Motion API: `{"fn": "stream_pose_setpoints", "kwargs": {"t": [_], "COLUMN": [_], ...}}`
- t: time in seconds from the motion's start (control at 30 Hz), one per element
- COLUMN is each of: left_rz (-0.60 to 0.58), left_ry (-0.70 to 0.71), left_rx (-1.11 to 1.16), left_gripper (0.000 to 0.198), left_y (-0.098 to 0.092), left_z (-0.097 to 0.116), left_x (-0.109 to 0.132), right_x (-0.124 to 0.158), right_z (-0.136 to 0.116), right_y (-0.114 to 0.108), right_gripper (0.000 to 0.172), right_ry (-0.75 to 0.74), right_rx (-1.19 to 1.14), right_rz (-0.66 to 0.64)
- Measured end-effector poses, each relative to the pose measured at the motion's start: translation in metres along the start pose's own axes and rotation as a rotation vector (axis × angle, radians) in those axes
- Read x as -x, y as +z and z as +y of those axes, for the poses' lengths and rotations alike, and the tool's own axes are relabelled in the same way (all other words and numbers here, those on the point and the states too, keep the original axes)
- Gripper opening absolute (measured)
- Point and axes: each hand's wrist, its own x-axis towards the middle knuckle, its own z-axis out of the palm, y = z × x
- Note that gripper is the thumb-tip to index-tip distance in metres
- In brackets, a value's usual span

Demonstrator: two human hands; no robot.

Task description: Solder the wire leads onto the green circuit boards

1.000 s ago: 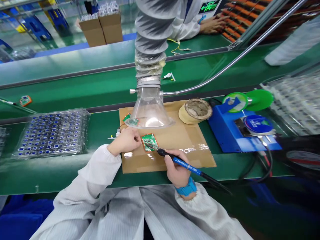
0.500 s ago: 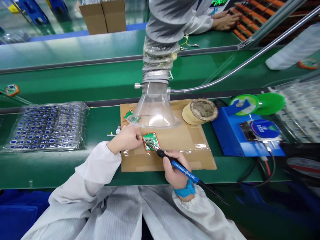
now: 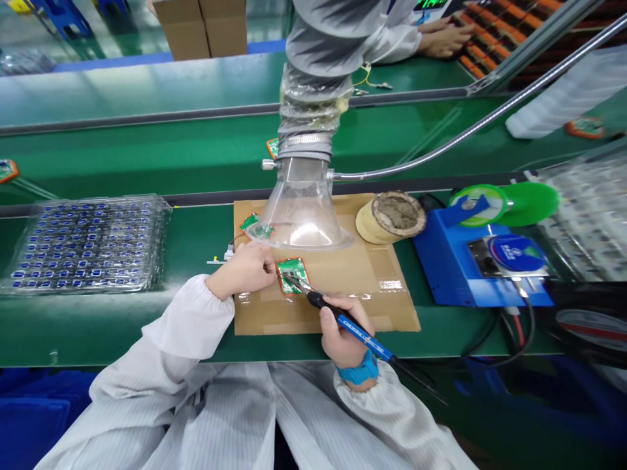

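Note:
My right hand (image 3: 347,331) grips a blue-and-black soldering iron (image 3: 360,331), its tip over a green circuit board (image 3: 292,275) with an orange edge. The board lies on a cardboard sheet (image 3: 362,287). At the board's left edge is my left hand (image 3: 247,269), its fingers pinched together; whatever is between them is hidden. Just behind that hand sits a small white connector piece (image 3: 228,253) with a thin wire. Another green board (image 3: 251,222) lies farther back, partly behind the clear fume hood (image 3: 304,212).
Stacked clear trays of small blue-topped parts (image 3: 88,245) stand left. A round pot (image 3: 392,217) and a blue solder-feeding unit (image 3: 455,261) with a green reel (image 3: 529,202) stand right. Behind runs a green belt (image 3: 196,156) carrying boards. Across it, a co-worker's hands (image 3: 443,39) touch an orange rack.
Boards on the belt behind have shifted left, and one now shows beside the hose. My hands, the iron and the board hold nearly the same positions.

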Motion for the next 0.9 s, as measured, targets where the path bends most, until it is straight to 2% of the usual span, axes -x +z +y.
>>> {"fn": "stream_pose_setpoints", "kwargs": {"t": [0.27, 0.7, 0.9], "left_rz": [-0.031, 0.001, -0.008], "left_ry": [-0.032, -0.016, -0.024], "left_rx": [0.037, -0.044, -0.006], "left_gripper": [0.017, 0.017, 0.016], "left_y": [-0.0016, -0.0004, -0.0002], "left_z": [0.0022, 0.0017, 0.0008], "left_x": [0.0003, -0.0002, -0.0003], "right_x": [-0.0009, -0.0015, -0.0016], "right_z": [-0.0012, -0.0019, -0.0034], "right_y": [0.0003, 0.0002, 0.0001], "right_gripper": [0.004, 0.004, 0.004], "right_ry": [-0.036, -0.015, -0.035], "right_rx": [0.029, 0.061, 0.058], "right_rz": [0.0, -0.005, -0.016]}}
